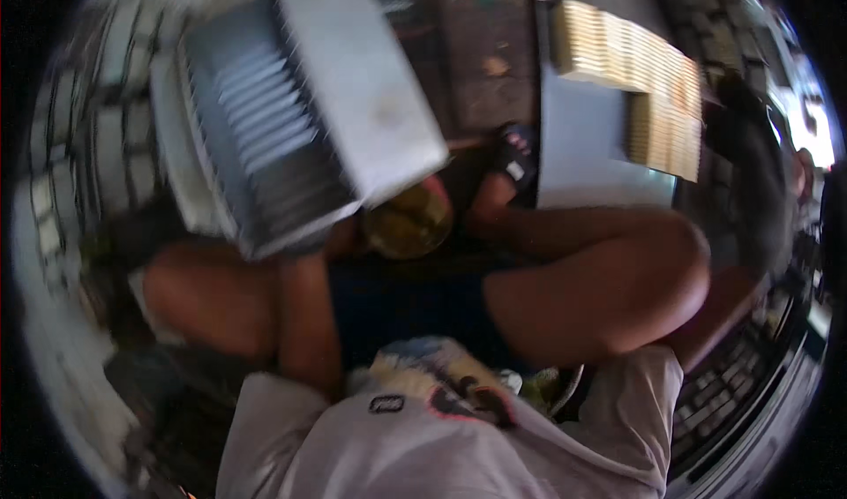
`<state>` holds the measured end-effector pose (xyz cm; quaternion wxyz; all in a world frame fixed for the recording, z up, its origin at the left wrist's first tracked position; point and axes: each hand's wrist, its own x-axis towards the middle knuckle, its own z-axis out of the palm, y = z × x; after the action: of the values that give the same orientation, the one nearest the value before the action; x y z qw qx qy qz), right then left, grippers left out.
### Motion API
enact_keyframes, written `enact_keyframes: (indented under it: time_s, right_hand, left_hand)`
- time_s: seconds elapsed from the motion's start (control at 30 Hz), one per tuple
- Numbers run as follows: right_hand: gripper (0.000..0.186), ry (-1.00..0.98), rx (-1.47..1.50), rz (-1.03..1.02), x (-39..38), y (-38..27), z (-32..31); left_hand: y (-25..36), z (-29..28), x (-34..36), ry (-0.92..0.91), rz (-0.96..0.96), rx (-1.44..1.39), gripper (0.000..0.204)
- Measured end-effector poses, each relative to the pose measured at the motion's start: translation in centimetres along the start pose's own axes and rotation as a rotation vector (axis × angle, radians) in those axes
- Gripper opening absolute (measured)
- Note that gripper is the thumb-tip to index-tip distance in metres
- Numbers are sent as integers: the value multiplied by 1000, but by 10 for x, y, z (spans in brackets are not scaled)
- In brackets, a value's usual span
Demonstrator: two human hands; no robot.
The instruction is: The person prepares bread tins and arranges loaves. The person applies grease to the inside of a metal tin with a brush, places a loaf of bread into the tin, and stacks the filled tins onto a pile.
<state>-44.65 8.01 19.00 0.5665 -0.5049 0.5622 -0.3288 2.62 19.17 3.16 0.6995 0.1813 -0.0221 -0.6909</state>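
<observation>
A grey, open-sided box (247,102) stands tilted over my left leg, with several pale strips in a row inside it. A broad light panel (362,84) forms its right side. My left hand (304,243), in a dark covering, is at the box's near lower edge and appears to hold it there; its fingers are hidden beneath. My right arm reaches out past my right knee. In a dark grey covering, my right hand (741,111) is beside pale yellowish blocks (666,84) packed in rows on a grey tray (582,146). Motion smears its fingers.
Between my legs stands a round container (410,221) with yellow-brown contents. My bent legs frame it, and a foot in a dark sandal (516,150) is beside the tray. Grey paving bricks (123,128) lie at the left. Reddish-brown boards (485,58) lie ahead.
</observation>
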Motion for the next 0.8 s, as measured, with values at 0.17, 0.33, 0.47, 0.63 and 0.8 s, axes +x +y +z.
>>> enact_keyframes:
  time_s: [0.17, 0.33, 0.47, 0.63, 0.8]
  right_hand:
    - [51, -100, -452, -196, -97, -30, 162]
    - [35, -557, -1219, 46, -41, 124, 331]
    - [30, -431, -1205, 76, -43, 150, 382]
    - [30, -275, -1176, -195, -57, 167, 362]
    - [33, -400, -1182, -133, -54, 170, 377]
  left_hand:
    - [19, -19, -35, -127, 106, -271, 86]
    - [12, -13, -36, -238, 104, -442, 87]
    - [4, -36, -41, -174, 40, -519, 91]
    - [-6, -45, -34, 53, 38, -583, 62]
    - [-5, -71, -22, 192, 209, -551, 44]
